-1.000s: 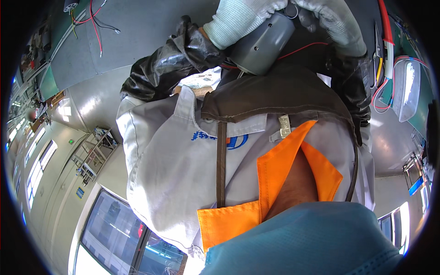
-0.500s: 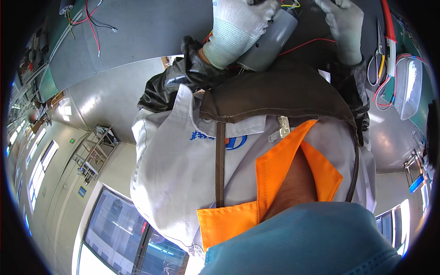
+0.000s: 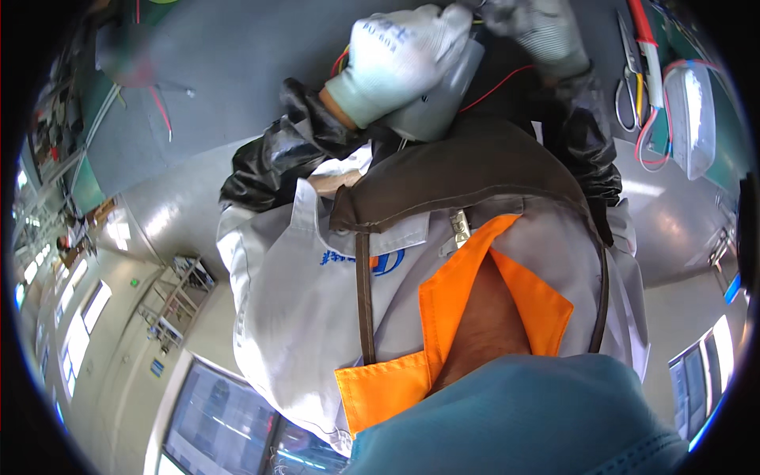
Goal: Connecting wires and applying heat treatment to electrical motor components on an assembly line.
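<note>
My left hand (image 3: 400,67), in a white knit glove, is closed around a grey cylindrical motor (image 3: 431,107) held against the front of my dark apron. Its fingertips are bent together over the motor's upper end. Close beside them, at the top edge, my right hand (image 3: 550,39) is gloved too, with its fingers curled in. Motion blurs those fingers, and whatever lies between them cannot be made out. A red wire (image 3: 500,85) runs across the dark work surface between the motor and my right wrist. More red and yellow wire (image 3: 340,62) shows beside my left wrist.
To the right lie scissors (image 3: 629,83), a red-and-white rod-like tool (image 3: 649,59) with wires below it, and a clear plastic box (image 3: 692,119). A blurred dark object (image 3: 127,55) and a red wire lead (image 3: 161,113) are on the grey tabletop (image 3: 237,71) at left.
The whole view has shifted and turned a little. My right hand has come left, nearer my left fingertips. My left hand keeps its hold on the motor.
</note>
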### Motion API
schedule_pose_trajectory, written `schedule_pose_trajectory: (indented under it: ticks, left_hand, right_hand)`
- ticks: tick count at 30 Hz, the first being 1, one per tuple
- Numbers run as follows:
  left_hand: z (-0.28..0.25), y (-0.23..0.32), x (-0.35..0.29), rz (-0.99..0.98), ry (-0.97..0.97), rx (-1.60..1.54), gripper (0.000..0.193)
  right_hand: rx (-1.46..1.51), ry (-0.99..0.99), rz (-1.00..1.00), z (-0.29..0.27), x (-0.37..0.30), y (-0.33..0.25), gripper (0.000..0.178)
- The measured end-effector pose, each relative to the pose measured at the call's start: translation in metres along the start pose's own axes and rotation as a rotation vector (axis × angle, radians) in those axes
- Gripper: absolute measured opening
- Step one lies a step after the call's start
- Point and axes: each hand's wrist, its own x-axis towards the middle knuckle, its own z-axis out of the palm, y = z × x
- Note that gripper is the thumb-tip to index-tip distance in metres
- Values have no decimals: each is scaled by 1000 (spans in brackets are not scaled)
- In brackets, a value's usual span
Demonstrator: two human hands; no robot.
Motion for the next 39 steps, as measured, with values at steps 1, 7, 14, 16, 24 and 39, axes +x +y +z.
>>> schedule_pose_trajectory:
  ticks: [1, 7, 14, 16, 24, 39]
  left_hand:
    - [-7, -7, -3, 51, -70, 26, 22]
    - [-6, -34, 2, 477, 96, 185, 30]
    - [-16, -9, -4, 401, -55, 344, 34]
    - [-26, -11, -8, 321, 23, 350, 26]
    - [-27, -13, 38, 431, 226, -55, 22]
    - [-13, -80, 44, -306, -179, -1853, 37]
  right_hand:
    - [-44, -75, 39, -1, -1, -3, 22]
    - [-204, 27, 135, 4, -31, -19, 17]
    - [-77, -8, -49, 18, 17, -9, 14]
    - [-155, 63, 6, 3, 2, -23, 14]
    - [-2069, 759, 1, -157, -160, 15, 49]
    - [-505, 342, 161, -101, -159, -24, 49]
